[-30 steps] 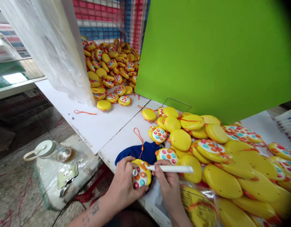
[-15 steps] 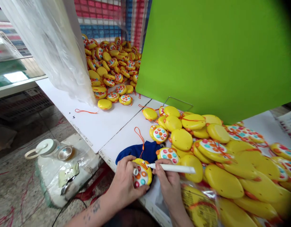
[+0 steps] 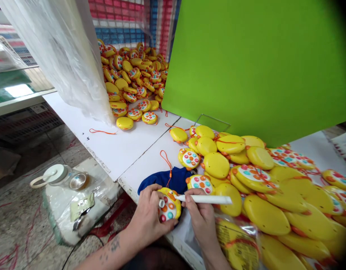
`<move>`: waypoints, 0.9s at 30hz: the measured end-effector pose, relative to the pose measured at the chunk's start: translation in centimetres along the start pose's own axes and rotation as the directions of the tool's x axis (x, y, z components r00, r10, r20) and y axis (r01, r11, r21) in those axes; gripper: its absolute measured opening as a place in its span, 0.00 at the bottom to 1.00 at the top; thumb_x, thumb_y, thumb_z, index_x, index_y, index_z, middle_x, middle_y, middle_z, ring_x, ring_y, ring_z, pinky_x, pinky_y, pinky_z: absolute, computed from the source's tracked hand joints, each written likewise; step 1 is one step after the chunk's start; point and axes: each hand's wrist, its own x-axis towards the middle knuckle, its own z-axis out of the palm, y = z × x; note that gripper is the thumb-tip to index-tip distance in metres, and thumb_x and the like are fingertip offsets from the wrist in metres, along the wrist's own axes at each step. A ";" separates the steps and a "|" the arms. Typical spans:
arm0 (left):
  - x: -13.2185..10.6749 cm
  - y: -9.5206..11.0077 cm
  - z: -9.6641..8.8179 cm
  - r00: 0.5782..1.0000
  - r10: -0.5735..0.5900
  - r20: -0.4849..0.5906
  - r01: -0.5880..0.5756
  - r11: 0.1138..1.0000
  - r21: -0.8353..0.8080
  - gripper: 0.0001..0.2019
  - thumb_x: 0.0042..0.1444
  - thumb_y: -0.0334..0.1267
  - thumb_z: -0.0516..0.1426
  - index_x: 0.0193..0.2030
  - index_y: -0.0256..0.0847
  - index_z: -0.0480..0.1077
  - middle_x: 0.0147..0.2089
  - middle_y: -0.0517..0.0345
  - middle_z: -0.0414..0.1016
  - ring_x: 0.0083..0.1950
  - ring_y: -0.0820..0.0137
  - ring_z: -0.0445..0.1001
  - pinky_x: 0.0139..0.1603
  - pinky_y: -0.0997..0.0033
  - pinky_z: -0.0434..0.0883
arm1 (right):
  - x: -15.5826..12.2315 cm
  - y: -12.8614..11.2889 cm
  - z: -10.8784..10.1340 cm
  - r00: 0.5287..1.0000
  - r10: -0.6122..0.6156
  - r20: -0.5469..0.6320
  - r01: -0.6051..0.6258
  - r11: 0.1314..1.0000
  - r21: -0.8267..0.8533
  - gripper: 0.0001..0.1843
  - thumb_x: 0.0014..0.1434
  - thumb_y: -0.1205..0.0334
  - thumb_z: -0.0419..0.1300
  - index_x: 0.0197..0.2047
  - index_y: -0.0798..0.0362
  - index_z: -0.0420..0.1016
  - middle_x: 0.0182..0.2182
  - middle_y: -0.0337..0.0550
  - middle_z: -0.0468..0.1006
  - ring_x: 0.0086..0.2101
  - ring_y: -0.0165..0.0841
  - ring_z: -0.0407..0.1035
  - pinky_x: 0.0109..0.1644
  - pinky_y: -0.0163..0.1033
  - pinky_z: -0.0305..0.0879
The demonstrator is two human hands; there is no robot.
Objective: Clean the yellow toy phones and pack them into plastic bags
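Observation:
My left hand [image 3: 148,213] is closed round a yellow duck-shaped toy [image 3: 177,210] with coloured buttons on a white face and an orange cord loop [image 3: 169,163]. A small white cap [image 3: 161,203] sticks out between the fingers of that same hand. In my right hand [image 3: 201,217] is a white marker pen [image 3: 212,199], held like a pencil, its tip at the duck's head beside the orange beak. Whether the tip touches cannot be told. Beneath the held toy lies a dark blue cloth [image 3: 156,180] at the table's edge.
Many similar duck toys [image 3: 216,165] are heaped to the right, near a clear plastic bag [image 3: 237,243]. Another pile [image 3: 133,75] lies at the back, beside hanging plastic sheeting [image 3: 68,56]. A green board [image 3: 254,67] stands behind. Lower left is a lidded bottle [image 3: 56,175].
Almost nothing differs. Both hands keep their hold on the duck toy and the marker pen, and the view has shifted very slightly.

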 end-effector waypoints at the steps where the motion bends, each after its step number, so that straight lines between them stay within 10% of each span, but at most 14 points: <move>1: 0.0 0.0 0.0 1.000 0.000 0.001 0.000 1.000 0.000 0.26 0.38 0.33 0.67 0.41 0.43 0.57 0.53 0.46 0.60 0.53 0.54 0.65 0.50 0.50 0.68 | 0.0 0.0 0.0 1.000 -0.003 0.005 0.003 1.000 -0.002 0.09 0.62 0.55 0.54 0.34 0.50 0.68 0.25 0.35 0.67 0.27 0.31 0.63 0.32 0.36 0.60; 27: 0.1 0.1 -0.1 1.000 0.002 -0.008 -0.002 1.000 0.010 0.25 0.36 0.35 0.67 0.40 0.43 0.59 0.52 0.47 0.62 0.52 0.55 0.66 0.49 0.51 0.70 | 0.0 0.2 0.2 0.999 -0.010 -0.040 0.009 0.999 -0.031 0.09 0.62 0.55 0.54 0.34 0.51 0.68 0.26 0.36 0.67 0.27 0.32 0.63 0.33 0.37 0.62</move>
